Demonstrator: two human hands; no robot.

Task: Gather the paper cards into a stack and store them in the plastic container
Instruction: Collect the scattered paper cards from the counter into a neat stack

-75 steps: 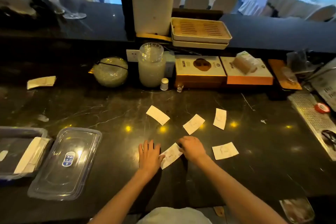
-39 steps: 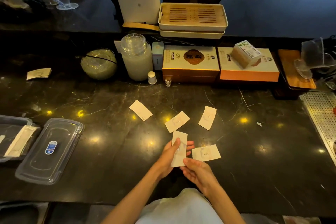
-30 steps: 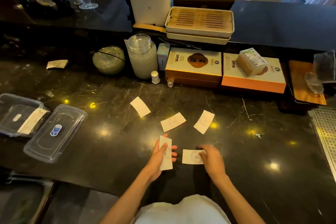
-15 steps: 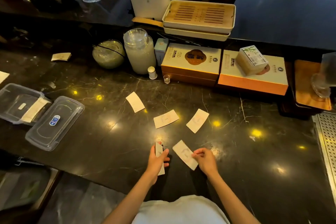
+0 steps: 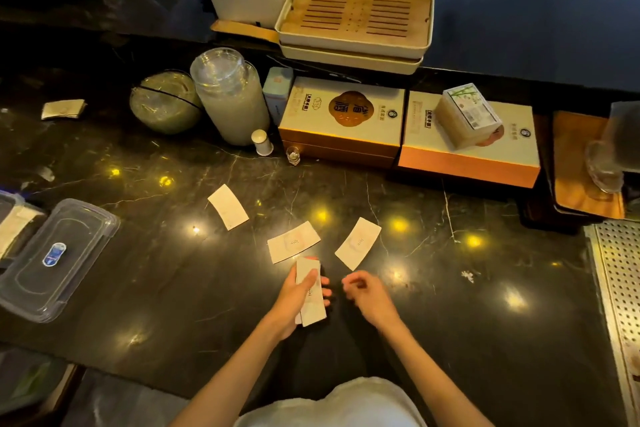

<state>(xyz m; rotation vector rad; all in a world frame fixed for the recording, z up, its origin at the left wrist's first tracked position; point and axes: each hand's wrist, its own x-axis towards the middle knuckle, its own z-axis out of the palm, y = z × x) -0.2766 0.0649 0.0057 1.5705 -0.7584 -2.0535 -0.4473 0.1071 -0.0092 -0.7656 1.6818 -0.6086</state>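
While holding two paper cards [image 5: 310, 291] in left hand [image 5: 294, 298], right hand [image 5: 367, 294] loose and empty. Three more cards [image 5: 357, 243] flat on black counter [image 5: 450, 305]. Plastic container [image 5: 8, 218] far left, beside its lid [image 5: 55, 258].

Restaurant bar: marble counter [image 5: 450, 305], tea tray [image 5: 353, 15], glass jar [image 5: 230, 97].

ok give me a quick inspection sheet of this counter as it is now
surface: dark marble counter, glossy.
job's things: three loose cards; container at the left edge, its lid off beside it.
clutter: jar, gift boxes, tray.
grippers: left hand holds small card stack; right hand empty, fingers curled.
cables: nothing seen.
surroundings: banquet chairs behind.
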